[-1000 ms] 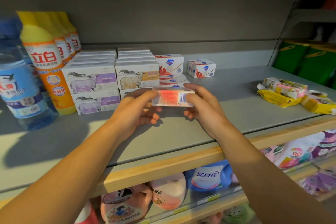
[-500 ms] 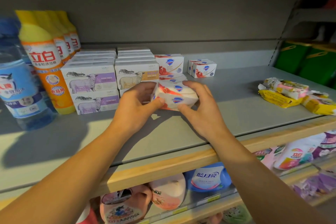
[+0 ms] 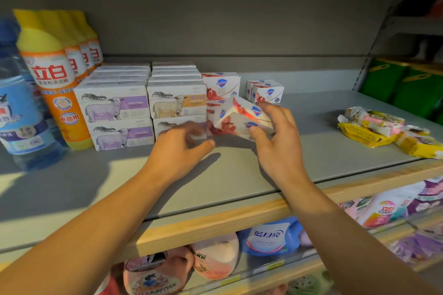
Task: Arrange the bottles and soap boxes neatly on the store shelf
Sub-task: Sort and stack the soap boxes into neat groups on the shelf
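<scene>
The right hand [image 3: 279, 148] pinches a white and red soap box [image 3: 242, 117], thumb under its near lower edge and fingers [image 3: 273, 109] curled over the far upper side, so the box hangs tilted above the shelf [image 3: 239, 175] with one corner pointing up and its long axis running down and away to the right of the fingers. Just beyond those fingers, to their left, stands the stack of matching soap boxes [image 3: 221, 86], and the held box is nearly touching the lower front of it (whether it actually touches, I cannot tell). The left hand [image 3: 181, 148] hovers low just left of the box, fingers loosely curled and holding nothing; it is blurred, so their exact spread is unclear. Left of that hand stand the sheep boxes [image 3: 177, 99] in tidy stacks, then the orange bottles [image 3: 51, 74]. The right hand is clearly the nearer one and does the carrying. By my judgement the coming move turns on levelling the box so its long axis lines up with the stack's front, then setting it squarely there.
</scene>
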